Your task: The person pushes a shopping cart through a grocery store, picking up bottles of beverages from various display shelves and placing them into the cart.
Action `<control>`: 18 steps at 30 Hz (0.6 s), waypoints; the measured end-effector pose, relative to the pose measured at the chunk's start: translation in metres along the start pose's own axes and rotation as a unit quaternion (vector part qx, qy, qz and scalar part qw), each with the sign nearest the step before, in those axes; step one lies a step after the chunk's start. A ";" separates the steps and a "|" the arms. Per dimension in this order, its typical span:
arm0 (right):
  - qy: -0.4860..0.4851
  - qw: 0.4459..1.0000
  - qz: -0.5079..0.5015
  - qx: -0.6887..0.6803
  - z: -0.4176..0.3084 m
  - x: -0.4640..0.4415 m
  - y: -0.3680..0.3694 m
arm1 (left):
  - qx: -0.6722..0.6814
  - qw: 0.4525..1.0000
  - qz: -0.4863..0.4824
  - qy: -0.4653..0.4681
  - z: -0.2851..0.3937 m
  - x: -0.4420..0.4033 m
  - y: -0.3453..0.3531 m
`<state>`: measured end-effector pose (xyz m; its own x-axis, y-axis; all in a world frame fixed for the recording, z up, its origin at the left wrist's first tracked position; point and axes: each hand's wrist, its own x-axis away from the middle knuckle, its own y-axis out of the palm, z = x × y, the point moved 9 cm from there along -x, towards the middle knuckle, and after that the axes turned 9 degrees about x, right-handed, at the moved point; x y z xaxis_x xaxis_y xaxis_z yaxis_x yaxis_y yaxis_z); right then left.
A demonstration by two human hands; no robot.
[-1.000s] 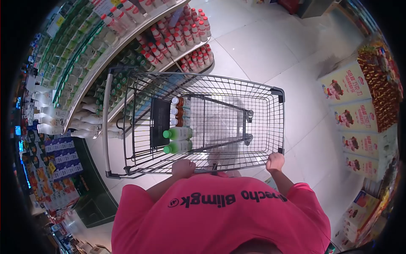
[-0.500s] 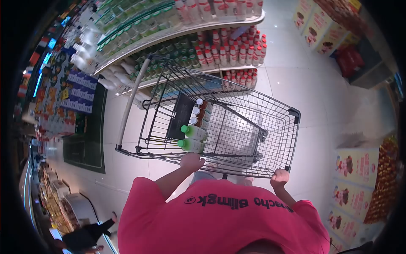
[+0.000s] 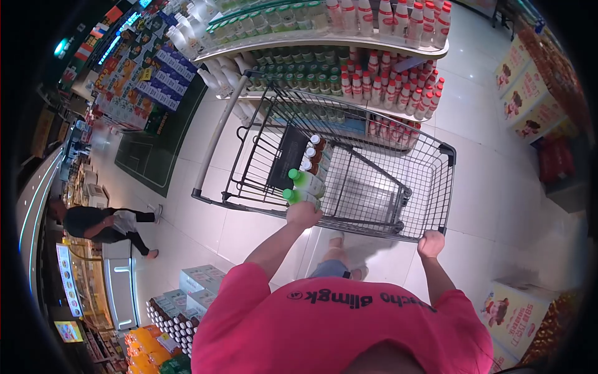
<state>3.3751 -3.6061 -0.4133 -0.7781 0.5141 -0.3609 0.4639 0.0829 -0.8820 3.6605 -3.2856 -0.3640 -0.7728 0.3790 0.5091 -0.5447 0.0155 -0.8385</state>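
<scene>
A grey wire shopping cart (image 3: 447, 151) stands sideways before me, its long handle (image 3: 221, 134) to the left. My left hand (image 3: 304, 215) is closed around the near side rail, close beside the bottles. My right hand (image 3: 431, 244) grips the near right corner of the rim. Inside, by the dark seat panel (image 3: 291, 156), are two pale bottles with green caps (image 3: 308, 182) and several brown bottles with white caps (image 3: 319, 149). My left hand partly covers the nearer green-capped bottle.
Beyond the cart is a shelf (image 3: 374, 43) with red-capped bottles (image 3: 408, 93) and green-capped ones. Cartons (image 3: 514, 315) stand at right. At lower left are stacked boxes (image 3: 202, 283) and orange bottles (image 3: 146, 349). Another person (image 3: 93, 221) walks at left beside a counter.
The view has turned, and the shelf sits further right. The cart has shifted relative to it with both hands still on it. The other person and the lower-left boxes have come into fuller view.
</scene>
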 end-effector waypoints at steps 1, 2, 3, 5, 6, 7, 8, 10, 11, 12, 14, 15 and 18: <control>-0.007 1.000 0.004 -0.002 0.003 -0.005 0.002 | 0.008 1.000 0.003 -0.003 0.003 -0.001 0.001; -0.013 1.000 0.008 -0.002 0.007 -0.010 0.004 | 0.015 1.000 0.007 -0.004 0.006 -0.002 0.003; -0.019 1.000 0.013 -0.001 0.013 -0.014 0.006 | 0.021 1.000 0.018 -0.004 0.009 -0.003 0.006; -0.026 1.000 0.012 -0.004 0.023 -0.025 0.011 | 0.028 0.999 0.038 -0.002 0.014 -0.009 0.008; -0.029 0.999 0.013 -0.006 0.027 -0.031 0.014 | 0.030 0.999 0.042 -0.007 0.018 -0.010 0.009; -0.027 0.999 0.012 -0.013 0.024 -0.046 0.008 | 0.026 0.999 0.036 -0.016 0.024 -0.013 -0.007; -0.026 1.000 0.009 -0.014 0.028 -0.050 0.009 | 0.027 0.998 0.044 -0.019 0.027 -0.013 -0.009; -0.029 0.999 0.009 -0.018 0.035 -0.057 0.012 | 0.024 0.998 0.047 -0.019 0.032 -0.015 -0.009; -0.036 0.999 0.013 -0.020 0.037 -0.062 0.013 | 0.030 0.998 0.049 -0.013 0.036 -0.015 -0.012; -0.043 0.999 0.015 -0.022 0.040 -0.063 0.013 | 0.037 0.998 0.049 -0.007 0.040 -0.014 -0.013; -0.043 0.999 -0.007 -0.018 0.043 -0.071 0.013 | 0.025 0.997 0.070 -0.006 0.040 -0.018 -0.017; -0.059 0.998 -0.004 -0.016 0.045 -0.074 0.013 | 0.027 0.997 0.072 -0.002 0.042 -0.019 -0.016; -0.068 0.998 -0.007 -0.010 0.049 -0.080 0.008 | 0.039 0.998 0.049 -0.008 0.049 -0.020 -0.012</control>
<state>3.4205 -3.6885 -0.4059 -0.8343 0.3922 -0.3873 0.4596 0.1069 -0.8817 3.6665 -3.3390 -0.3542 -0.8290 0.3594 0.4284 -0.4888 -0.0936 -0.8674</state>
